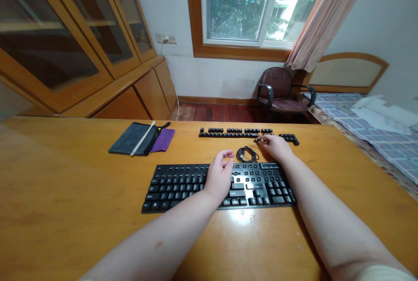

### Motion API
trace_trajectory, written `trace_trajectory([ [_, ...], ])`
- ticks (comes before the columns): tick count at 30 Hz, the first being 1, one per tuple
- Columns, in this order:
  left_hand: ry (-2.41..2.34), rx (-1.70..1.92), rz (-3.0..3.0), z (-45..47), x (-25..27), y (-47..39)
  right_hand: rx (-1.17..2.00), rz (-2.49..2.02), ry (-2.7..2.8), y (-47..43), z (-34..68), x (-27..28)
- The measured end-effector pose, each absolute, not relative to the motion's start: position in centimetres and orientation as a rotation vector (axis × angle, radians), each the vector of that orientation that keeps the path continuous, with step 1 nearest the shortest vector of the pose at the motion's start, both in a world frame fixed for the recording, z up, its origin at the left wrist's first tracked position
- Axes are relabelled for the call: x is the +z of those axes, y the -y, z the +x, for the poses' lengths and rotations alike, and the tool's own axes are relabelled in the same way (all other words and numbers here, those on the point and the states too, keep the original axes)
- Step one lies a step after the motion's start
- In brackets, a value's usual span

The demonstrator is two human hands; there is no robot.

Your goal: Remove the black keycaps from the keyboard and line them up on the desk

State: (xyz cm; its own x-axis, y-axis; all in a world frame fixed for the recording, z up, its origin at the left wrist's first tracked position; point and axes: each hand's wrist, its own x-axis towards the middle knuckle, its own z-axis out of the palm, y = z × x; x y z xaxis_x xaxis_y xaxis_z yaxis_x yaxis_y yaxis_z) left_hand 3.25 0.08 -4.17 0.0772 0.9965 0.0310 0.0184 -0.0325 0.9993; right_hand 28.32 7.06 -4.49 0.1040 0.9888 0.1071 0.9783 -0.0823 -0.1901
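A black keyboard (183, 185) lies flat on the table in front of me. Its top rows and part of its right side show bare switch stems, while keycaps cover most of the rest. My left hand (220, 176) hovers over the keyboard's middle, fingers loosely curled, thumb apart, with nothing visible in it. Beyond the keyboard, loose black keycaps (225, 135) are lined up in rows. My right hand (273, 145) reaches to the right part of these rows, its fingertips closed around a small black keycap (256, 140), partly hidden by the fingers.
A coiled black USB cable (247, 155) lies between keyboard and keycaps. At the left are a dark grey pouch (130, 138), a white stick (143, 138) and a purple cloth (163, 140). Past the table stand a chair (277, 85), a bed (365, 120) and glass-door cabinets (98, 61).
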Motion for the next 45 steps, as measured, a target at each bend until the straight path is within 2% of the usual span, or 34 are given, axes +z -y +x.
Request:
trace_trajectory([
  [18, -1.166, 1.136, 1.311, 3.3, -3.9, -0.1, -0.009, -2.218, 1.985, -7.0, 27.9, -4.3],
  [25, -1.157, 1.138, 1.301, 3.2, -3.9, -0.1, 0.035, -2.119, 2.069, -6.7, 27.5, -3.7],
  [45, -1.162, 1.147, 1.318, 3.3, -4.2, -0.1, 0.126, -2.200, 2.139, -6.6, 27.0, -3.4],
])
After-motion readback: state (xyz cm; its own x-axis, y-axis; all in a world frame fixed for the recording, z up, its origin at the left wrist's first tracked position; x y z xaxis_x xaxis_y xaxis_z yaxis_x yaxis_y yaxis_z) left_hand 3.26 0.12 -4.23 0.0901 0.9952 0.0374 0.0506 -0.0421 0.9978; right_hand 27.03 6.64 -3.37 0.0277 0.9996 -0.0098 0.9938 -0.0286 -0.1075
